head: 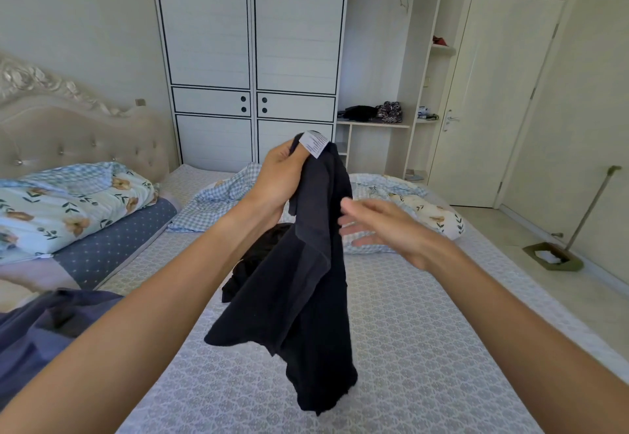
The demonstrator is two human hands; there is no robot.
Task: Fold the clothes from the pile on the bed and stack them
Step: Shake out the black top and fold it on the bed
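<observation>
- Fingers of my left hand (284, 175) are curled round the top of a black garment (306, 284), pinching it just below its white label (315, 143), which sticks up above my grip.
- Garment hangs from that hand in loose folds over the bed (425, 348) — its lower edge dangles in the air, and I cannot tell whether it touches the sheet.
- My right hand (381, 226) is just beside the cloth on its right, fingers straight and spread, holding nothing; it is blurred, and I cannot tell whether the fingertips touch the fabric.
- Behind the hanging garment, more dark clothing (258, 250) lies in a heap on the patterned sheet, mostly hidden by the cloth and my left arm.
- At the lower left, dark blue fabric (51, 328) lies at the edge of the bed.
- Toward the padded headboard (68, 134) on the left sits a floral pillow (75, 202) on top of a dotted blue one (115, 246); a checked and floral quilt (408, 205) is bunched across the far side of the bed.
- Beyond the bed stands a white wardrobe (252, 59) with open shelves (374, 124) beside it — some dark and patterned things lie on one shelf.
- A white door (493, 100) is shut on the right, and a dustpan (554, 256) with a long handle stands on the floor near it.
</observation>
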